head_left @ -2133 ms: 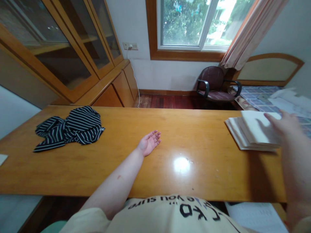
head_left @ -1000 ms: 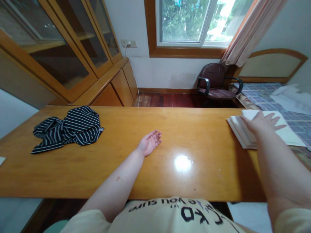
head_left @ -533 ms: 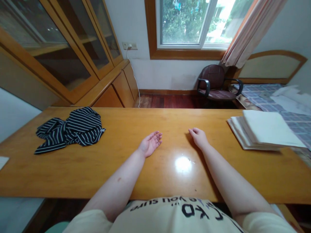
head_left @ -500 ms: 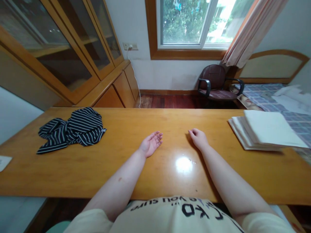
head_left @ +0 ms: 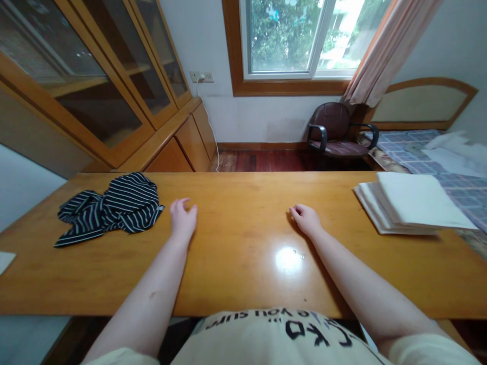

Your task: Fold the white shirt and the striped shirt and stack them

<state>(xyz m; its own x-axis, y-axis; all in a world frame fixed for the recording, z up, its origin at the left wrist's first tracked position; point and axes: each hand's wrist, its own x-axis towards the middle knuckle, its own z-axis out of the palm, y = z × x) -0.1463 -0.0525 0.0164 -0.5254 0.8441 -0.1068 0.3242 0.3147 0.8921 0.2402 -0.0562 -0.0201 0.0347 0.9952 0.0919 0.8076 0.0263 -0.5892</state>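
Note:
A crumpled black cloth with white stripes (head_left: 129, 203), perhaps a garment, lies on the left of the wooden table (head_left: 236, 274). Just right of it, and apart from it, is my left hand (head_left: 183, 219), with its fingers bent and spread and nothing in them. My right hand (head_left: 305, 219) rests near the table's middle, its fingers curled into a loose fist. The inside of that fist is turned away, and no object shows in it. Several white folded sheets or thin boards (head_left: 411, 203) are stacked to the right of my right hand.
A white paper corner (head_left: 5, 261) lies at the table's left edge. Beyond the table are a glass-door cabinet (head_left: 133, 137), a dark armchair (head_left: 333, 129) and a bed with a checked cover (head_left: 403, 144). Light glares off the tabletop.
My left hand has moved left from the table's middle toward the striped cloth, turning from palm-up to palm-down. My right hand stays curled in about the same place.

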